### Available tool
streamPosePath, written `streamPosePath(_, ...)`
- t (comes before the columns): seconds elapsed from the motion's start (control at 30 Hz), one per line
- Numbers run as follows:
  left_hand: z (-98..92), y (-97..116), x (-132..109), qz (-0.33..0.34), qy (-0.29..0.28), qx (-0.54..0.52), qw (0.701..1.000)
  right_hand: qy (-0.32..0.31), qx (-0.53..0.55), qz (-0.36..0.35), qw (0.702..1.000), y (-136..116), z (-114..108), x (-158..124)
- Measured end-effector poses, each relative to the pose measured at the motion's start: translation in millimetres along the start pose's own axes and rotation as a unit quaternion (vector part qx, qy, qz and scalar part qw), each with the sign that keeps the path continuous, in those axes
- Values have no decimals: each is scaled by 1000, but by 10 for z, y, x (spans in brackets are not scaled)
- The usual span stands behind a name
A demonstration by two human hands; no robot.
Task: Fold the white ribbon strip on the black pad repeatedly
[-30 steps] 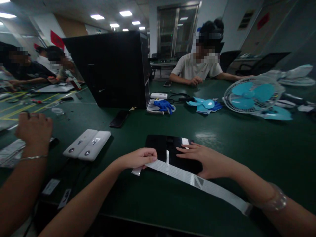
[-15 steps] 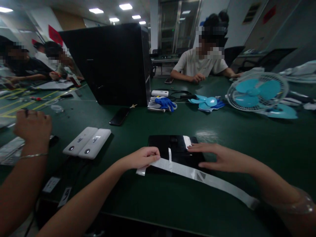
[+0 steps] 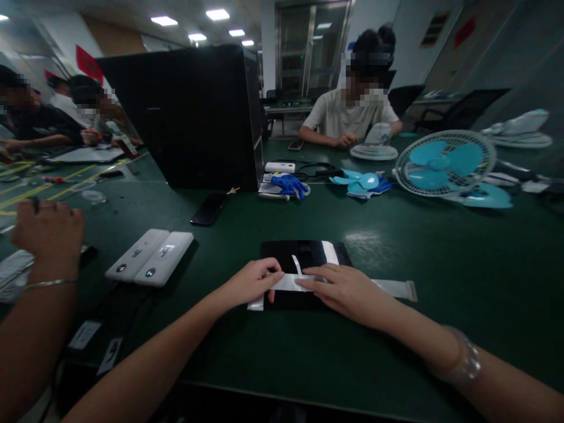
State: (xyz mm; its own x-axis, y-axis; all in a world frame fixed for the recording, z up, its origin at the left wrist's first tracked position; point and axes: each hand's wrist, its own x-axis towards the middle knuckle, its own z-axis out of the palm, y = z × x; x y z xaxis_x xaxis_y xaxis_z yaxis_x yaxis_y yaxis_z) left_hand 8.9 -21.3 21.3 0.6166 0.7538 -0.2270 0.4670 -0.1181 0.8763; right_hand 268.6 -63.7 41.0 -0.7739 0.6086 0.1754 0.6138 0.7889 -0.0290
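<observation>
A flat black panel (image 3: 308, 255) lies on the green table in front of me. A long white ribbon strip (image 3: 392, 287) runs across its near edge and out to the right. My left hand (image 3: 251, 283) pinches the strip's left end at the panel's near left corner. My right hand (image 3: 343, 289) lies flat on the strip over the panel, fingers stretched out and pointing left.
Two white oblong devices (image 3: 150, 265) lie to the left, near another person's fist (image 3: 48, 232). A black phone (image 3: 208, 209) and a big black case (image 3: 194, 114) stand farther back. Blue gloves (image 3: 288, 185), loose fan blades (image 3: 359, 182) and a caged blue fan (image 3: 445, 164) sit at the right.
My right hand has moved left onto the strip and pressed it down on the panel. The strip's right end, slanting toward me before, now lies flat and level on the table.
</observation>
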Motion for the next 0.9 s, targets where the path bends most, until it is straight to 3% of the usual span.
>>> streamPosePath(0.13,-45,67,-32,0,25,115,993,3,0,-18,1000,20,12,-5)
streamPosePath(0.3,-111,124,-64,4,57,261,964,-8,2,-20,1000,38,43,-20)
streamPosePath(0.63,-24,123,-25,-13,85,327,941,-9,4,-25,1000,13,72,-22)
streamPosePath(0.9,5,158,-28,-26,103,322,941,-2,3,-27,1000,9,4,-27)
